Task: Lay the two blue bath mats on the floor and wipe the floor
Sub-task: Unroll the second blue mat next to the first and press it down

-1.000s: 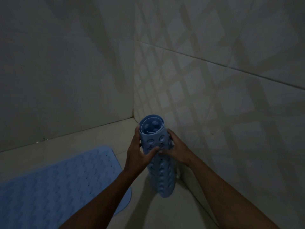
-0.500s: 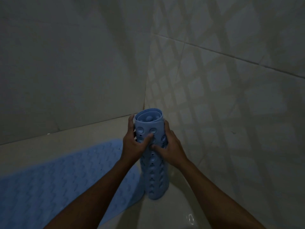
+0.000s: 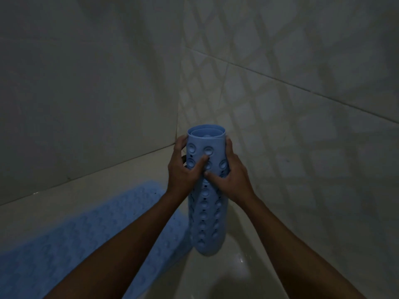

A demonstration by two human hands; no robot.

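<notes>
A rolled blue bath mat [image 3: 206, 216] studded with suction cups is held upright in front of me, its open end on top and its lower end above the floor. My left hand [image 3: 183, 171] grips the roll's upper left side, thumb pressed on its front. My right hand [image 3: 232, 179] grips the upper right side, thumb touching the front too. A second blue bath mat [image 3: 71, 244] lies flat on the pale floor at the lower left, partly hidden by my left forearm.
Two tiled walls meet in a corner [image 3: 179, 117] just behind the roll. The right wall [image 3: 302, 126] carries a criss-cross light pattern. Glossy, wet-looking floor [image 3: 233, 275] shows below the roll. The room is dim.
The roll has shifted slightly towards me and nearer the flat mat, still upright in both hands. The view has moved closer to the corner.
</notes>
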